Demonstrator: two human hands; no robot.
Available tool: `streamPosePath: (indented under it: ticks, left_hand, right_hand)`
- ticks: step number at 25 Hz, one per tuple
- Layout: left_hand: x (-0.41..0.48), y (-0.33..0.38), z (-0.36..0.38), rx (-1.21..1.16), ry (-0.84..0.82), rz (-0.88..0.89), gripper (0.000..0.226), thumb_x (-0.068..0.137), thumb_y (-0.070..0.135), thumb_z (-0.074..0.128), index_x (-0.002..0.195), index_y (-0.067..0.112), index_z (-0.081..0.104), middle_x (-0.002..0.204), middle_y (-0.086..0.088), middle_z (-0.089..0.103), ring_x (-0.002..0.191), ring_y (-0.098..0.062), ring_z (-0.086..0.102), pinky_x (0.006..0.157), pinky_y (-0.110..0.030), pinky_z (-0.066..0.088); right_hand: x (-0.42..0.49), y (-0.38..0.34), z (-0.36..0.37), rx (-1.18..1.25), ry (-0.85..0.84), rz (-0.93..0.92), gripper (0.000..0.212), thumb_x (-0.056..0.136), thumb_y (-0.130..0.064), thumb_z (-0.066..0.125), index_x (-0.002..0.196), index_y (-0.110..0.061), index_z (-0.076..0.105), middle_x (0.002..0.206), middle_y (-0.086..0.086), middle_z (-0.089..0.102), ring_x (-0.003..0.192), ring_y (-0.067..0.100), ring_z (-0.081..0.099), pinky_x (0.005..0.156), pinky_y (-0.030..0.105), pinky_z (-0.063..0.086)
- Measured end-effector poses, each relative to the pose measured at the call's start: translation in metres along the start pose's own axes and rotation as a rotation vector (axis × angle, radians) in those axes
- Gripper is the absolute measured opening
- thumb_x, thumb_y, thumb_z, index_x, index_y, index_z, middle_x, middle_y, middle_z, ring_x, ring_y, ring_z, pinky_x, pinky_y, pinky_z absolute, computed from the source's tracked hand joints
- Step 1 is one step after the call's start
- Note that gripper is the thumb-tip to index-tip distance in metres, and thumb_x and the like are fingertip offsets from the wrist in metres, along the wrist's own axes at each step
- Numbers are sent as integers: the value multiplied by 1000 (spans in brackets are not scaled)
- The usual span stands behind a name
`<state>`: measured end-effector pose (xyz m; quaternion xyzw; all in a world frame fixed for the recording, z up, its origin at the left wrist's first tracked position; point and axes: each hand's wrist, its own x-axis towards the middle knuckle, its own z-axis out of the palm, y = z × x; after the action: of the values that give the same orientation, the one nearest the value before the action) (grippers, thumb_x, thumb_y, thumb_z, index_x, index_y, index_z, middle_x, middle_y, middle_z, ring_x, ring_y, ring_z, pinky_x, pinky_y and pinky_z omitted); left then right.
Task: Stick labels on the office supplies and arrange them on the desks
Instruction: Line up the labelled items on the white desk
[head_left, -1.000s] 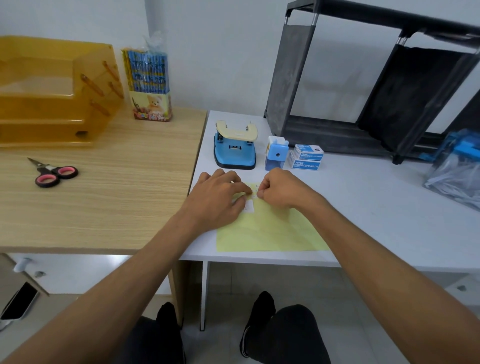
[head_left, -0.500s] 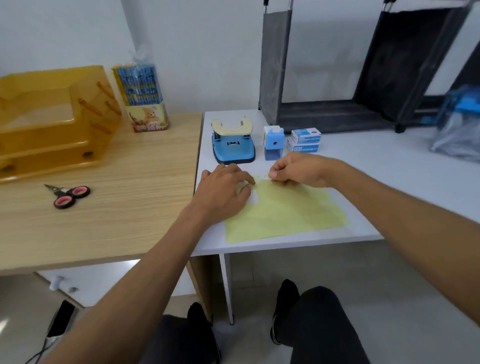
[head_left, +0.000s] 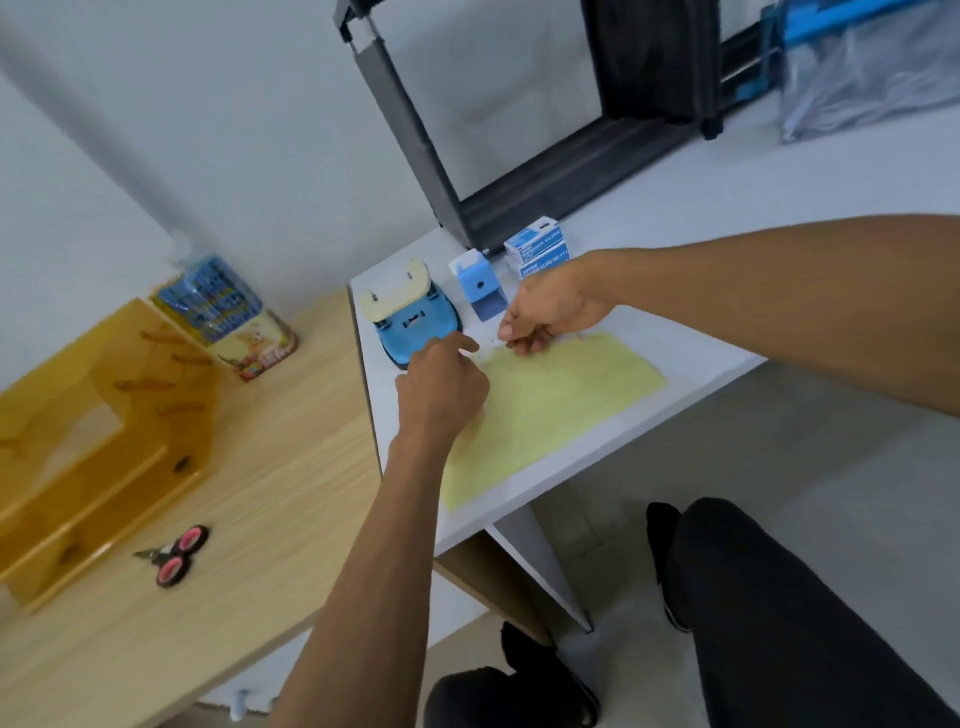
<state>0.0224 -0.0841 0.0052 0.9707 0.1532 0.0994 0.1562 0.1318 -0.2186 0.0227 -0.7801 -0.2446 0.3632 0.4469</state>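
Note:
A yellow label sheet (head_left: 561, 410) lies on the white desk (head_left: 675, 270) near its front corner. My left hand (head_left: 441, 387) rests on the sheet's left part, index finger stretched toward the top corner and the other fingers bent under. My right hand (head_left: 550, 312) hovers at the sheet's top edge, fingers curled, pinching a small label (head_left: 511, 342) that is too blurred to make out. Behind the hands stand a blue hole punch (head_left: 415, 317) with a cream handle, a blue pencil sharpener (head_left: 480, 288) and two stacked clip boxes (head_left: 537, 248).
The wooden desk (head_left: 270, 493) to the left carries an orange tray rack (head_left: 78, 431), a pack of pencils (head_left: 228, 312) and pink-handled scissors (head_left: 174, 556). A black frame rack (head_left: 519, 171) and a plastic bag (head_left: 872, 67) sit at the back of the white desk.
The camera has tilted and swung left. My right hand has lifted off the sheet's corner toward the sharpener, still pinching. My left hand has shifted up, its index finger now pointing out.

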Motion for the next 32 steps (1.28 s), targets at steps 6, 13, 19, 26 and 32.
streamPosePath:
  ticks: [6, 13, 19, 26, 32]
  left_hand:
    - [8, -4, -2, -11, -48, -2, 35, 94, 7, 43, 120, 18, 63, 126, -5, 59, 117, -26, 52, 99, -47, 46]
    - [8, 7, -9, 7, -77, -55, 34, 95, 14, 41, 121, 24, 61, 127, -1, 60, 119, -24, 52, 103, -47, 41]
    - [11, 16, -2, -207, 89, -50, 37, 102, 40, 40, 101, 17, 69, 102, 0, 69, 100, -20, 56, 96, -45, 43]
    - [16, 18, -2, -403, 58, 0, 23, 99, 29, 55, 94, 11, 68, 87, -1, 70, 84, -19, 67, 62, -19, 44]
    - [24, 41, -10, -676, 122, -22, 22, 98, 28, 57, 88, 12, 69, 78, 2, 68, 66, -8, 61, 63, -21, 45]
  right_hand:
    - [5, 2, 3, 33, 34, 1, 12, 100, -12, 49, 92, -5, 54, 85, 6, 56, 73, 11, 55, 66, 19, 50]
    - [5, 6, 11, -128, 97, -34, 18, 100, -17, 50, 108, -3, 60, 81, 4, 58, 71, 11, 51, 72, 19, 45]
    - [-8, 10, 21, -88, 154, -141, 14, 99, -22, 53, 90, -14, 61, 90, 4, 62, 85, 15, 55, 94, 33, 46]
    - [-12, 15, 21, 103, 248, -273, 13, 99, -19, 55, 87, -14, 57, 90, 2, 65, 82, 12, 63, 85, 28, 53]
    - [-26, 14, 4, 385, 426, -393, 17, 91, -13, 66, 106, -9, 61, 87, 4, 68, 75, 13, 64, 68, 20, 51]
